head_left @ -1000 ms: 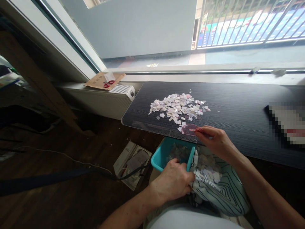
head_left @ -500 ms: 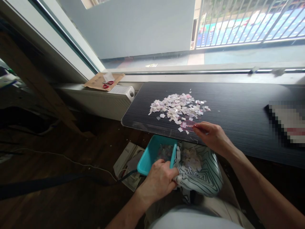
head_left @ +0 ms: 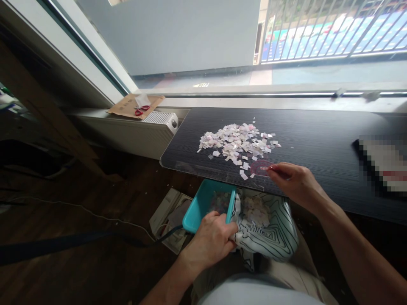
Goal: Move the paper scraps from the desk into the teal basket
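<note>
The right hand rests on the near part of the dark table. Its thumb and fingertips pinch a small translucent pink disc, whose flat face lies low against the tabletop. The heap of paper scraps lies just beyond the disc, to the far left of this hand. It spreads wider from left to right than from near to far. A few stray scraps sit just left of the disc, between the heap and the table's near edge.

Below that edge, the left hand is closed around the near right corner of a teal plastic tray, gripping it together with the edge of a striped cloth that lies on the lap. Both the tray and the cloth hold more scraps. The tray hangs nearer and lower than the disc, slightly to its left. The right hand is much the nearer to the heap, and the left is under the table line, well apart from it.

At the far left, red scissors lie on a piece of cardboard beside a white radiator. A dark cable crosses the wooden floor past a flat box.
</note>
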The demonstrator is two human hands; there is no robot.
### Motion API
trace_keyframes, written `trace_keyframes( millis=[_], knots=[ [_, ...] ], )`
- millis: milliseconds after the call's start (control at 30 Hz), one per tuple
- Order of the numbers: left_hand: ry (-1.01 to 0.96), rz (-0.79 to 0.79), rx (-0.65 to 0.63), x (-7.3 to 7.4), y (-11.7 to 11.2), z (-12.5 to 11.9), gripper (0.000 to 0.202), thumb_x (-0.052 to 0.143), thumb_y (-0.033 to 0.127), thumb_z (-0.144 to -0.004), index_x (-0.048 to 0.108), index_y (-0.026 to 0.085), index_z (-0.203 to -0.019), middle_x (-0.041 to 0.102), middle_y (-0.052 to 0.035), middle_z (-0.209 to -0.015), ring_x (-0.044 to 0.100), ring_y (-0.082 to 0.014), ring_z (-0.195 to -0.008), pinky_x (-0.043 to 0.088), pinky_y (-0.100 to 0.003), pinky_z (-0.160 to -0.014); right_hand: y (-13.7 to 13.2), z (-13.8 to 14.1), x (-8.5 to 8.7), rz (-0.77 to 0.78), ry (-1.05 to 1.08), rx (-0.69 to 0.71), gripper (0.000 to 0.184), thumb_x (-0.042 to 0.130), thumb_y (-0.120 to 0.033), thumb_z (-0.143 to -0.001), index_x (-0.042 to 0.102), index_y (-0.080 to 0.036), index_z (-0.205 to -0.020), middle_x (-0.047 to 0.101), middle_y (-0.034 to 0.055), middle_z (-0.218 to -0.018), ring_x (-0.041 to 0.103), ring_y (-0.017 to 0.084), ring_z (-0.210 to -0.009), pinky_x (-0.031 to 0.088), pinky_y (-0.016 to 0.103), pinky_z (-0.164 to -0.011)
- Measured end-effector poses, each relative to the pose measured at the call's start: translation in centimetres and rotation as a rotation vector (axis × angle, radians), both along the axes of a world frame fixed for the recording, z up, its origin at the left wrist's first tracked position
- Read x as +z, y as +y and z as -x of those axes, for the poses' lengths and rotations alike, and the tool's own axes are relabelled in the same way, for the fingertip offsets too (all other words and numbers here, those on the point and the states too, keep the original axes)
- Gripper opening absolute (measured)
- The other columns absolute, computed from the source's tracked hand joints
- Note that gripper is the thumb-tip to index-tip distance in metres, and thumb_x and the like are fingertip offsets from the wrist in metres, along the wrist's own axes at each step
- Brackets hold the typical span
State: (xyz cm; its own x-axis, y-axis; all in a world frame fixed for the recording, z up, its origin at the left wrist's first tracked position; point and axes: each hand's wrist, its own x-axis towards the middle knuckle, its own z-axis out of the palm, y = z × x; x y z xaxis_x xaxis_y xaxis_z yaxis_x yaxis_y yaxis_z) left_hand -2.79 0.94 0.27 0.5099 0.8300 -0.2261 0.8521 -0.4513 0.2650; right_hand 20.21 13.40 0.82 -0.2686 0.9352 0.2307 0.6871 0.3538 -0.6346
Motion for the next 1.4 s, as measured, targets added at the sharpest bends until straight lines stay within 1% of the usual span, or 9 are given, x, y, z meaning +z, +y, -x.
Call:
trace_keyframes(
  millis=[200,333,533,700,767,900,1067,1233,1400],
  knots=[
    [0.008,-0.002,0.008,0.1,-0.1,0.1,0.007,0.054,0.02,-0.078,0.059,0.021,-0.074,0.055,-0.0009,-0.07,0.051,-0.0173,-0.069,0.039,-0.03,-0.071,-0.2,0.3,0.0,0.053,0.03,0.08,0.026,0.052,-0.036,-0.084,0.07,-0.018,-0.08,0.064,0.0024,-0.068,0.053,0.012,-0.057,0.038,0.024,-0.053],
    [0.005,0.018,0.009,0.3,0.0,0.3,0.008,0.053,0.019,-0.078,0.059,0.02,-0.075,0.055,-0.0011,-0.07,0.052,-0.0175,-0.069,0.039,-0.03,-0.071,-0.2,0.0,0.4,0.01,-0.007,0.031,0.023,0.053,-0.034,-0.082,0.069,-0.019,-0.077,0.064,0.0018,-0.065,0.052,0.012,-0.055,0.038,0.024,-0.053],
    [0.012,0.026,0.018,0.4,0.1,0.5,0.008,0.053,0.019,-0.078,0.061,0.02,-0.077,0.056,-0.0017,-0.071,0.053,-0.018,-0.071,0.04,-0.031,-0.074,-0.1,0.6,0.7,-0.036,-0.012,0.064,0.026,0.049,-0.033,-0.085,0.067,-0.018,-0.074,0.061,0.0024,-0.066,0.049,0.012,-0.055,0.037,0.025,-0.052],
    [0.023,0.029,0.019,0.5,0.0,0.3,0.008,0.053,0.02,-0.08,0.061,0.02,-0.079,0.055,-0.0018,-0.071,0.052,-0.018,-0.07,0.04,-0.031,-0.073,-1.0,-0.7,0.5,0.02,-0.047,0.102,0.024,0.051,-0.034,-0.084,0.069,-0.019,-0.079,0.064,0.0024,-0.067,0.051,0.012,-0.055,0.038,0.024,-0.052],
    [0.03,0.027,0.01,0.4,0.0,0.2,0.008,0.053,0.02,-0.079,0.061,0.02,-0.077,0.054,-0.0018,-0.07,0.052,-0.018,-0.07,0.04,-0.031,-0.072,-1.2,-1.5,0.3,0.028,-0.032,0.076,0.023,0.052,-0.035,-0.083,0.069,-0.019,-0.079,0.064,0.002,-0.067,0.052,0.012,-0.055,0.039,0.024,-0.052],
    [0.025,0.015,-0.014,0.3,0.2,-0.2,0.007,0.054,0.021,-0.079,0.06,0.02,-0.076,0.054,-0.0015,-0.069,0.052,-0.018,-0.069,0.04,-0.031,-0.071,-1.4,-2.2,-0.1,-0.024,-0.004,-0.02,0.023,0.052,-0.035,-0.084,0.068,-0.019,-0.079,0.063,0.0022,-0.069,0.052,0.012,-0.057,0.039,0.024,-0.055],
    [0.035,0.021,-0.024,0.5,0.4,-0.5,0.006,0.055,0.022,-0.079,0.06,0.02,-0.076,0.054,-0.002,-0.069,0.052,-0.0183,-0.07,0.04,-0.031,-0.071,-2.0,-2.3,0.0,0.079,0.017,0.098,0.025,0.053,-0.037,-0.084,0.069,-0.018,-0.079,0.064,0.0031,-0.069,0.054,0.013,-0.059,0.041,0.024,-0.055],
    [0.024,0.034,-0.025,0.6,0.5,-0.6,0.006,0.054,0.022,-0.08,0.06,0.02,-0.078,0.055,-0.0019,-0.071,0.052,-0.0181,-0.071,0.04,-0.031,-0.072,-2.3,-2.0,0.1,0.07,0.06,0.066,0.025,0.053,-0.036,-0.084,0.069,-0.018,-0.079,0.066,0.0036,-0.071,0.056,0.013,-0.06,0.042,0.024,-0.055],
    [0.016,0.003,-0.008,0.4,0.3,-0.4,0.006,0.055,0.022,-0.079,0.059,0.02,-0.075,0.054,-0.0012,-0.07,0.052,-0.0179,-0.069,0.039,-0.03,-0.07,-2.2,-1.8,0.3,0.122,0.019,0.116,0.025,0.053,-0.036,-0.084,0.069,-0.019,-0.079,0.065,0.0024,-0.069,0.055,0.013,-0.059,0.042,0.024,-0.055]
  ],
)
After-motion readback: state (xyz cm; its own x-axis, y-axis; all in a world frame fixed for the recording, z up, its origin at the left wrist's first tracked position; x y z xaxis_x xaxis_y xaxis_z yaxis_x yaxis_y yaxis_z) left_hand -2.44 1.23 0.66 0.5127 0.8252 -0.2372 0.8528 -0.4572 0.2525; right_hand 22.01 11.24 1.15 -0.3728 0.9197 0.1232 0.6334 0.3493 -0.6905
